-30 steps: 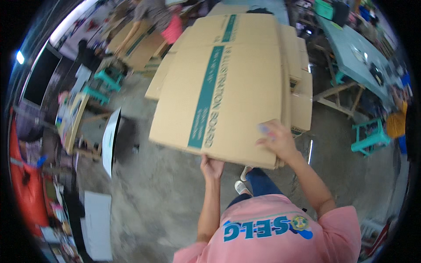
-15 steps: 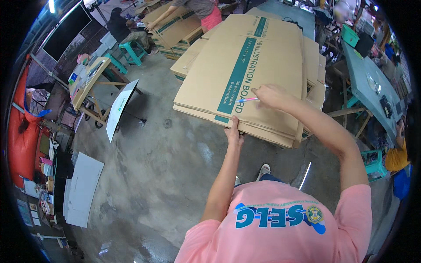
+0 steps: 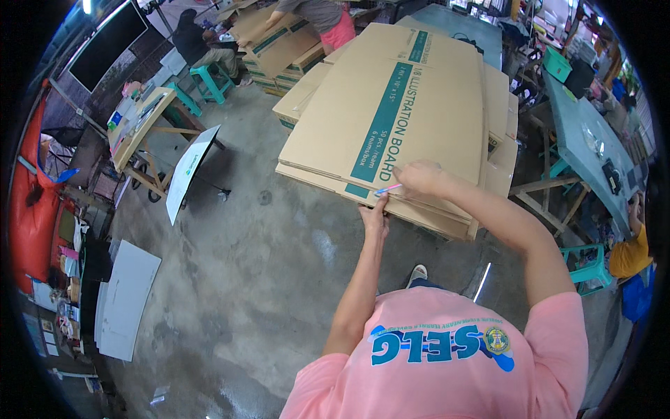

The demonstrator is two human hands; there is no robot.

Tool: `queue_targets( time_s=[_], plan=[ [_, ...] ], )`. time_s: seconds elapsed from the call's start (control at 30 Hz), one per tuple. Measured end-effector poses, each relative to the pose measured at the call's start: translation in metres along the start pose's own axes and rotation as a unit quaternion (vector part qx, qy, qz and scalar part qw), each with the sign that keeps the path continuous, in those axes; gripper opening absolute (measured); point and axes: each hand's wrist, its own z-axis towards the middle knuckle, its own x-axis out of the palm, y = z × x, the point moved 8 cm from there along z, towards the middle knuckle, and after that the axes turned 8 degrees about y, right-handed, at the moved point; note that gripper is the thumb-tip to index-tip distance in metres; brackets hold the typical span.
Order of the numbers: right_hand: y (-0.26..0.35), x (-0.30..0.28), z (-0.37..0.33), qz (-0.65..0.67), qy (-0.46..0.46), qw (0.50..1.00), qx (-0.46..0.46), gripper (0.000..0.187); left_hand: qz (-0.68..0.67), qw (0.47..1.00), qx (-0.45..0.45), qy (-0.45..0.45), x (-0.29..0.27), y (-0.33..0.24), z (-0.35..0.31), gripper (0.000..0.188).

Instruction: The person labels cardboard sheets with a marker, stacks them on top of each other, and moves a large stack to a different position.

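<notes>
On concrete floor [image 3: 279,279] — cardboard stack [image 3: 405,119], both hands touching.

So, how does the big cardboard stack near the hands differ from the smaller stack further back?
The near cardboard stack is wider and longer; the far cardboard stack looks smaller. The near one is touched by this person's left hand and right hand, which holds a slim pen-like tool; the far one is handled by another person. Both are flat brown sheets with a teal stripe.
</notes>
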Motion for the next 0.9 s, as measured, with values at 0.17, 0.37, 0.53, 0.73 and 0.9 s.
queue_targets(
  time_s=[0.17, 0.37, 0.53, 0.73, 0.9],
  plan=[
    [0.0, 0.005, 0.007, -0.009, 0.043, 0.999, -0.002, 0.044, 0.024, 0.999, -0.008, 0.038, 0.005, -0.003, -0.008, 0.068],
    [-0.106, -0.009, -0.108, 0.227, -0.382, 0.876, 0.188, 0.058, 0.04, 0.997, -0.031, 0.065, 0.011, -0.014, -0.018, 0.073],
    [-0.145, 0.181, -0.256, 0.539, -0.363, 0.584, 0.487, 0.035, -0.028, 0.988, -0.135, 0.07, 0.001, -0.011, -0.011, 0.062],
    [-0.068, 0.332, -0.195, 0.869, -0.41, 0.052, 0.272, 0.047, -0.055, 0.9, -0.431, 0.046, 0.02, 0.078, -0.031, 0.033],
    [-0.073, 0.291, -0.15, 0.827, -0.494, 0.08, 0.254, 0.053, 0.036, 0.818, -0.567, 0.09, 0.105, 0.141, -0.077, 0.034]
  ],
)
